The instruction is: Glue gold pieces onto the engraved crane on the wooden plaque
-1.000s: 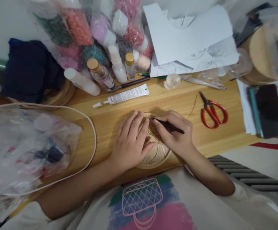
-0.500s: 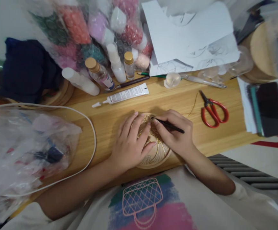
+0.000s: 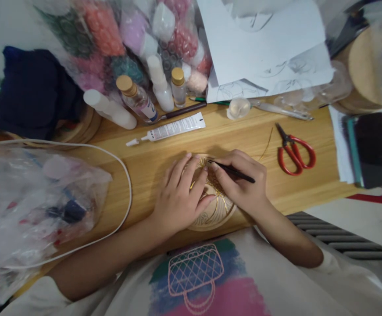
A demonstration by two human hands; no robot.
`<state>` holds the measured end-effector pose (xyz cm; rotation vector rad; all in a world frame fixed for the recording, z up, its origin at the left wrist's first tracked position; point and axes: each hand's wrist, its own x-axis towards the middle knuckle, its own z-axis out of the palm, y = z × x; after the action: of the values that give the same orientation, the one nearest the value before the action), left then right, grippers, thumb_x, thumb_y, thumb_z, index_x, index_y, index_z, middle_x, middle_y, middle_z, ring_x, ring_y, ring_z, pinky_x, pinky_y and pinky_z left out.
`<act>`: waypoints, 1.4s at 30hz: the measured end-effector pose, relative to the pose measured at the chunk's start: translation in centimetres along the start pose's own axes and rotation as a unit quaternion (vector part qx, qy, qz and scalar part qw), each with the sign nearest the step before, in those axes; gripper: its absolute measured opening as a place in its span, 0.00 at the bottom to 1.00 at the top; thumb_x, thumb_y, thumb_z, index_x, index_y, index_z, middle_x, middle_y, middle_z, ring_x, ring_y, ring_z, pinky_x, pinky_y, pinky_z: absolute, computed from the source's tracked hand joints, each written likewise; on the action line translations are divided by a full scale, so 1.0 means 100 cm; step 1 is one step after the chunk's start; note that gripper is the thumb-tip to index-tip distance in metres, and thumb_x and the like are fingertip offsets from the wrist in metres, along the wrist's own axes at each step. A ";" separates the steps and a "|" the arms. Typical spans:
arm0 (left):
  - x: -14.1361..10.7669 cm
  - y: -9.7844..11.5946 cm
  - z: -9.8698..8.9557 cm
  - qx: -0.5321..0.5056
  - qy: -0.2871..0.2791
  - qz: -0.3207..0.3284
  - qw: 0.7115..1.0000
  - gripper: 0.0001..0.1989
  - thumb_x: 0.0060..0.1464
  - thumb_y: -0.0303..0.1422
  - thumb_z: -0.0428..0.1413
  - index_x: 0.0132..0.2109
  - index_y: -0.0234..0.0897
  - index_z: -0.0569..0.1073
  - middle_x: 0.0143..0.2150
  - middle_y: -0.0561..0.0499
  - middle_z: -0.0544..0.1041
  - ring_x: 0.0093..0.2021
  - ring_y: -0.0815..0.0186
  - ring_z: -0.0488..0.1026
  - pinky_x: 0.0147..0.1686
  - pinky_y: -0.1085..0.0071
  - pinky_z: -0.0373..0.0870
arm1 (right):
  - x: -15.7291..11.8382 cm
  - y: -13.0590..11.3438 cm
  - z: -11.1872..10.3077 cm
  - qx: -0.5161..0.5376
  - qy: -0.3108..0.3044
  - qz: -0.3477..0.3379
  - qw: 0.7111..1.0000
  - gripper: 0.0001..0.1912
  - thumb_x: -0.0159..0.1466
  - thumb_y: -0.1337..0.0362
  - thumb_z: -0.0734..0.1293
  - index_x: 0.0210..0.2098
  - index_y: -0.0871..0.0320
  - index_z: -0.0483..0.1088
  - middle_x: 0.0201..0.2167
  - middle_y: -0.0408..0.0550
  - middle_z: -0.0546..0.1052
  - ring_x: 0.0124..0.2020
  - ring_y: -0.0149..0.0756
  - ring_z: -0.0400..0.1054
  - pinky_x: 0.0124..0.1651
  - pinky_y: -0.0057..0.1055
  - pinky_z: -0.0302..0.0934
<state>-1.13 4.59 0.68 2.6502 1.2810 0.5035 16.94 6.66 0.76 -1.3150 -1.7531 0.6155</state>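
A round wooden disc point(image 3: 207, 221) lies on the table, patterned with dark drawn lines and shiny gold wire. My left hand point(image 3: 179, 197) rests palm down across its left part, fingers spread. In my right hand point(image 3: 246, 184) is a pair of slim black tweezers point(image 3: 235, 172), pinched between thumb and fingers, with its tip at the disc's upper part near my left index finger. Whether a piece of wire sits in the tip is too small to tell. My hands hide much of the disc's left and right sides.
Red-handled scissors point(image 3: 296, 153) and a thin gold wire point(image 3: 267, 144) lie to the right. A glue tube point(image 3: 177, 127), bottles point(image 3: 138, 101) and a small clear cup point(image 3: 238, 108) stand behind. A white cable point(image 3: 130, 193) loops at left by a plastic bag point(image 3: 88, 180); a phone point(image 3: 373, 149) is far right.
The view has shifted very slightly. Both hands, the tweezers and the disc stay nearly in the same place.
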 end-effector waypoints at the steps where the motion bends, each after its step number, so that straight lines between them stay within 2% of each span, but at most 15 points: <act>1: 0.000 0.000 0.000 0.006 0.000 0.003 1.000 0.23 0.67 0.42 0.48 0.56 0.28 0.73 0.62 0.31 0.69 0.64 0.44 0.64 0.57 0.48 0.67 | 0.000 0.000 0.000 0.000 -0.001 -0.001 1.000 0.03 0.62 0.70 0.68 0.32 0.59 0.72 0.25 0.43 0.72 0.26 0.28 0.65 0.29 0.27 0.60; 13: 0.001 0.000 0.000 0.009 0.006 0.007 1.000 0.23 0.67 0.43 0.48 0.55 0.27 0.73 0.61 0.30 0.70 0.63 0.43 0.65 0.56 0.49 0.67 | 0.000 0.000 0.000 -0.003 0.001 -0.005 1.000 0.03 0.62 0.70 0.68 0.32 0.57 0.72 0.25 0.42 0.73 0.26 0.29 0.66 0.29 0.27 0.60; 19: -0.001 0.000 0.001 -0.002 -0.002 -0.004 1.000 0.22 0.66 0.42 0.49 0.57 0.30 0.72 0.63 0.32 0.69 0.65 0.45 0.63 0.58 0.49 0.65 | 0.000 -0.001 -0.001 -0.005 -0.004 -0.001 1.000 0.04 0.63 0.70 0.68 0.32 0.56 0.72 0.25 0.41 0.73 0.26 0.29 0.66 0.29 0.28 0.61; 26: 0.001 0.000 -0.001 0.006 0.006 0.006 1.000 0.22 0.66 0.42 0.49 0.55 0.27 0.73 0.61 0.30 0.70 0.63 0.43 0.65 0.56 0.48 0.67 | 0.000 0.000 -0.001 -0.002 -0.009 0.000 1.000 0.03 0.62 0.70 0.68 0.32 0.56 0.72 0.25 0.42 0.72 0.26 0.29 0.66 0.29 0.28 0.60; 37: -0.001 0.000 0.002 -0.015 0.014 -0.004 1.000 0.21 0.66 0.40 0.50 0.56 0.29 0.72 0.63 0.32 0.68 0.65 0.45 0.63 0.59 0.48 0.66 | 0.000 0.000 -0.001 -0.008 -0.008 0.000 1.000 0.03 0.63 0.69 0.68 0.32 0.56 0.72 0.25 0.42 0.73 0.26 0.29 0.66 0.29 0.29 0.61; 42: 0.001 0.000 0.000 -0.001 0.024 0.008 1.000 0.20 0.66 0.40 0.49 0.54 0.28 0.73 0.60 0.31 0.70 0.62 0.45 0.66 0.56 0.49 0.69 | 0.000 0.000 0.000 -0.006 -0.004 -0.003 1.000 0.03 0.63 0.69 0.68 0.32 0.56 0.72 0.25 0.42 0.73 0.26 0.29 0.66 0.29 0.28 0.61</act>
<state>-1.13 4.67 0.67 2.6648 1.2717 0.5750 16.94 6.66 0.81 -1.3164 -1.7705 0.6085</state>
